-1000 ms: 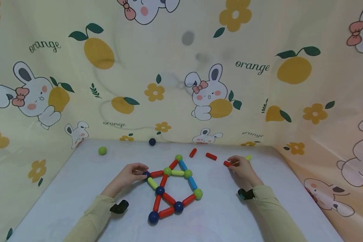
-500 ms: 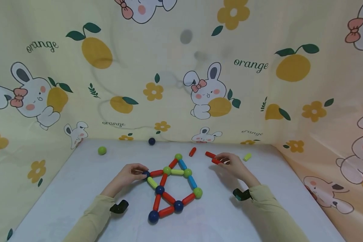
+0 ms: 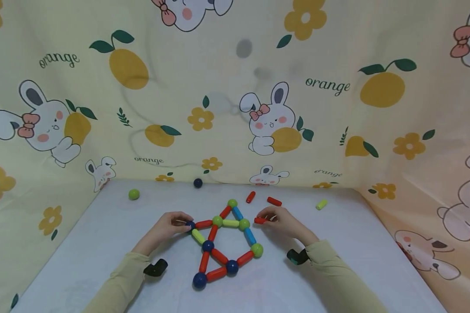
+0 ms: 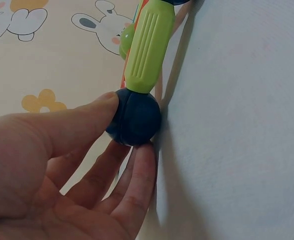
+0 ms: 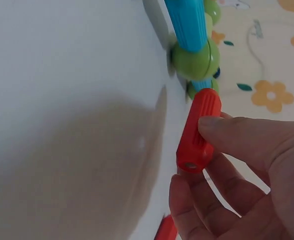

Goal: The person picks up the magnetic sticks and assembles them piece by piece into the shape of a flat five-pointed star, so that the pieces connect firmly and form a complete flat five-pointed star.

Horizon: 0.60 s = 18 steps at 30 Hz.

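My left hand (image 3: 168,229) pinches a dark blue ball (image 4: 139,119) between thumb and fingers. That ball is the left corner of a flat figure of magnetic rods and balls, joined to a red rod (image 3: 203,224) and a light green rod (image 4: 150,47). My right hand (image 3: 285,225) holds a loose red magnetic rod (image 5: 195,135) between thumb and fingers, just right of a green ball (image 3: 244,224). A small gap shows between rod and ball in the head view. Blue rods (image 3: 250,236) join green balls along the figure's right side.
Behind the figure lie two loose red rods (image 3: 274,201) and, farther right, a light green rod (image 3: 321,204). A loose green ball (image 3: 134,194) and a dark blue ball (image 3: 197,183) sit near the white table's back edge. A printed cloth (image 3: 227,143) surrounds the table.
My right hand has moved left with the red rod, from near the light green rod to beside the figure's green ball. The left hand stays on the dark blue ball.
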### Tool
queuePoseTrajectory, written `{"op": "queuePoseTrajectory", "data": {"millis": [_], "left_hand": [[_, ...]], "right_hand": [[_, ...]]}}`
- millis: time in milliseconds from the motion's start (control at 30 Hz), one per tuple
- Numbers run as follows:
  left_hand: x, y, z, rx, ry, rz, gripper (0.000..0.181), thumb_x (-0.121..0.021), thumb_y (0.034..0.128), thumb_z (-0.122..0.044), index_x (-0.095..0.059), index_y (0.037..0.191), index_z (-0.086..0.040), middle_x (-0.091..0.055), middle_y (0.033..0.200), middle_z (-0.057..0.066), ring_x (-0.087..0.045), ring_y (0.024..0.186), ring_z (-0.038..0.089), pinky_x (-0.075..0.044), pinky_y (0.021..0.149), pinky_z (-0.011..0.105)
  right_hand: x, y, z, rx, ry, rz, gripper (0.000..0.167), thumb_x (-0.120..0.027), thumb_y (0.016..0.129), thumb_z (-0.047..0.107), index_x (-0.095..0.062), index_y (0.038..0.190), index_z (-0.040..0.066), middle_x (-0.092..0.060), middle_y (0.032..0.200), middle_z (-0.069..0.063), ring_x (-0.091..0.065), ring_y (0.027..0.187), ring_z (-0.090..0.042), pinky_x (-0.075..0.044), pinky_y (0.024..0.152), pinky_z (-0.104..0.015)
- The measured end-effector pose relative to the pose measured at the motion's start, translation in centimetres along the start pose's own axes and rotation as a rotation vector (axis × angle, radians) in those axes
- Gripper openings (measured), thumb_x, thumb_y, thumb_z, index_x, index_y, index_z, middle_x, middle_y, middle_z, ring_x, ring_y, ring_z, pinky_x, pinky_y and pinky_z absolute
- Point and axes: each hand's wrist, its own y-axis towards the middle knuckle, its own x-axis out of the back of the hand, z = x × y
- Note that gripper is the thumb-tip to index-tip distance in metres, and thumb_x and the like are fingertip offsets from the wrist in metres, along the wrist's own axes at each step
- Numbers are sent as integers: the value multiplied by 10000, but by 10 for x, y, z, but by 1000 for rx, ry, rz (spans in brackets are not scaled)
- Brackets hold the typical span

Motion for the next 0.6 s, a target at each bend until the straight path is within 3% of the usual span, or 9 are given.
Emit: {"op": "queuePoseTrajectory", "data": {"millis": [333, 500, 600], "left_hand": [[-1, 1, 2, -6, 8, -5, 247, -713, 860, -101, -680, 1103, -74, -654, 1072, 25, -601, 983, 203, -497, 892, 409], [0, 1, 3, -3, -1, -3, 246, -714, 860, -104, -681, 1103, -78, -655, 1072, 24, -598, 985, 205, -494, 893, 414], [0, 1, 3, -7, -7, 3, 249, -713, 861, -107, -679, 1106, -75, -656, 1072, 24, -598, 986, 205, -495, 893, 411]], "right_hand": [[-10, 9, 9, 30, -19, 53, 223, -653, 898, 45, -671, 1119, 62, -644, 981, -5, -571, 875, -173, -509, 777, -295], [0, 9, 7, 3, 11, 76, 270, -672, 894, 82, -649, 1162, 68, -641, 1019, -26, -587, 922, -188, -520, 799, -305], [11, 10, 5, -16, 42, 41, 307, -673, 887, 61, -628, 1190, 42, -640, 1077, -93, -591, 975, -233, -518, 844, -366]]}}
